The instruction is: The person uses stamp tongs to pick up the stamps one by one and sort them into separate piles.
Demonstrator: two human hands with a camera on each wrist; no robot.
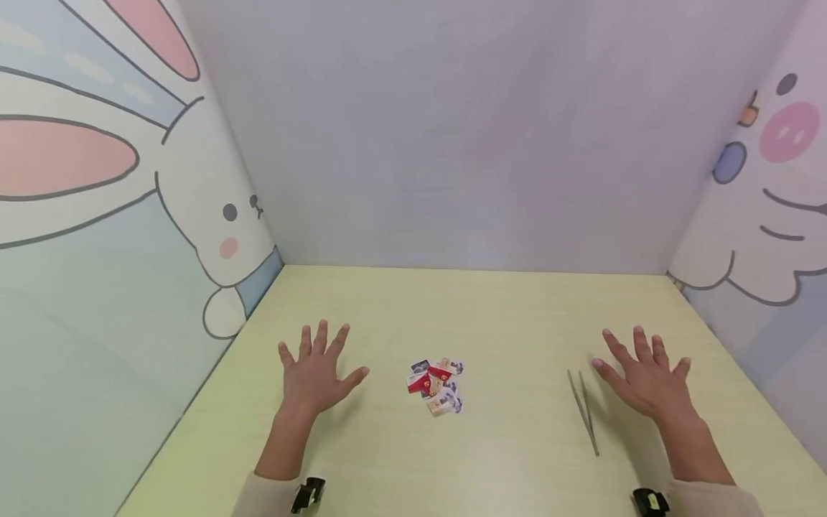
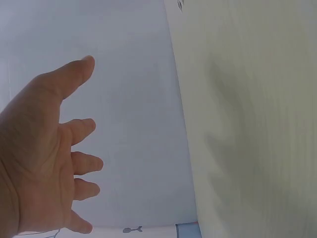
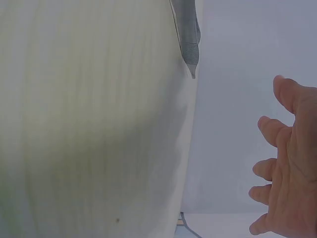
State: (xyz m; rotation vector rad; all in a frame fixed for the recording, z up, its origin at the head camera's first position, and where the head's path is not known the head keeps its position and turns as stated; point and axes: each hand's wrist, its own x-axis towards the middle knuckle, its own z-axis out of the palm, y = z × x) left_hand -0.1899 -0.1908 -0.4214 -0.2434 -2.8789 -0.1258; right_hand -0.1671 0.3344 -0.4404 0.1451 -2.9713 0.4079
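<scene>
Both hands hover above a pale yellow tabletop with fingers spread, holding nothing. My left hand (image 1: 314,380) is to the left of a small heap of stickers or paper cutouts (image 1: 436,386), printed in red, white and grey; some overlap, so their exact kind is unclear. Just left of my right hand (image 1: 652,380) lie metal tweezers (image 1: 584,413), their tips apart and pointing away from me. The right wrist view shows the ridged end of the tweezers (image 3: 189,49) near the top. In the left wrist view, the left palm (image 2: 39,163) has nothing against it.
A plain greyish-lilac backdrop (image 1: 452,143) rises at the table's (image 1: 491,309) far edge. Side panels carry a cartoon rabbit (image 1: 207,179) on the left and a pink-cheeked figure (image 1: 775,215) on the right. Dark wrist devices (image 1: 309,494) sit at both cuffs.
</scene>
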